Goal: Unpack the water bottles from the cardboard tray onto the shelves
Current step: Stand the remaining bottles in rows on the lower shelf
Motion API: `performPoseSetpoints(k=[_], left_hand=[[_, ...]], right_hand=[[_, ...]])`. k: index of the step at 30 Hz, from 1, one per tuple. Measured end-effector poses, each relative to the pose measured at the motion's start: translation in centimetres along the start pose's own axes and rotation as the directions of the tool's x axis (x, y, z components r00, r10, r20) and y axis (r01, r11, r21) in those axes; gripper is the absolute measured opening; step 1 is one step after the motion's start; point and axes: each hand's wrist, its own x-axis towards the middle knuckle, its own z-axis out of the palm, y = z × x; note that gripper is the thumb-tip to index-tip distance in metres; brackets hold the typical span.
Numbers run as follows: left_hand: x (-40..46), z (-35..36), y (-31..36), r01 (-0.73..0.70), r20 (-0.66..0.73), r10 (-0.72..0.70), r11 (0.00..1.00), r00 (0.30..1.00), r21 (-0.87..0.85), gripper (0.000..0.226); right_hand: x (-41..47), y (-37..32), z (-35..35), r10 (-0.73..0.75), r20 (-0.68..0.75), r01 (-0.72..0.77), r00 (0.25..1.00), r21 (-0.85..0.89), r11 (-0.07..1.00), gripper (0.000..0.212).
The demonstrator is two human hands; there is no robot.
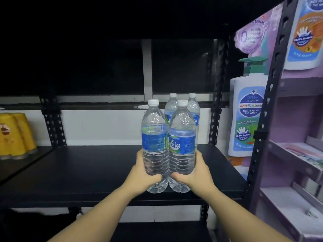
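Two hands on two bottles, one each: left hand (142, 173) wrapped around the lower body of the near left bottle (154, 145), right hand (193, 172) wrapped the same way around the near right bottle (181, 147), thumbs in front, other fingers hidden behind. Grip low on the ribbed part, probably because there the plastic is stiffer and the weight sits close to the palm. Both bottles upright, pressed side by side, touching each other, bases at the near edge of the black shelf (87, 172); whether already resting on the board or just above it, not possible to tell. Held together like this most likely to slide them as one pair toward the far side. Behind them two more bottles (172, 109), upright and close together, farther in on the same shelf, so the new pair seems meant as the next row in front. All four clear, full of water, white caps, blue labels around the middle; body thin and wavy, likely to dent a little under pressure. Cardboard tray not in view. Left of the shelf, yellow packs (15, 135); on the right, a large wash bottle display (248, 112) on purple racks.
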Motion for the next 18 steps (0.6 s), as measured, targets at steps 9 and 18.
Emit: performPoseSetpoints(k=[9,18], left_hand=[[1.1,1.9,-1.8,0.045,-0.025,-0.043,0.997,0.999,0.059,0.074],[1.5,2.0,-2.0,0.089,-0.015,-0.088,0.994,0.996,0.058,0.074]], right_hand=[[0.7,2.6,-0.9,0.032,0.046,-0.03,0.998,-0.037,0.999,0.105],[1.0,4.1,-1.4,0.11,0.048,-0.109,0.993,-0.021,0.994,0.085]])
